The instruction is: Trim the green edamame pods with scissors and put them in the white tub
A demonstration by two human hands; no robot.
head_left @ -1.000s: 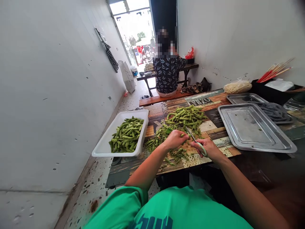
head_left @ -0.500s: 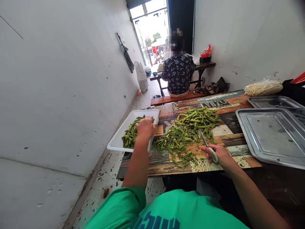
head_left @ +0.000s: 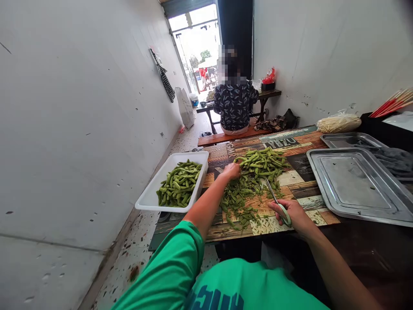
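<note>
While our right hand point(head_left: 292, 215) grips slender metal scissors point(head_left: 274, 197) by a pale green looped handle, our left hand point(head_left: 232, 171) reaches, fingers curled, to the left edge of the heap of green pods point(head_left: 264, 162); we cannot tell whether it holds one. These pods, long and gently curved, lie tangled on the counter point(head_left: 235, 234), its top patterned like patchwork planks in brown, cream and grey. Nearer us spreads a ragged scatter of small green scraps point(head_left: 238, 193). To our left, a smooth white plastic tub point(head_left: 149, 195) with rounded corners holds a mound of plump pods point(head_left: 180, 185). At our right lies a shallow, shiny metal tray point(head_left: 355, 183), a ridged rectangle pressed into its base; beyond it, crinkled clear plastic wraps a pale, stringy bundle point(head_left: 338, 123).
</note>
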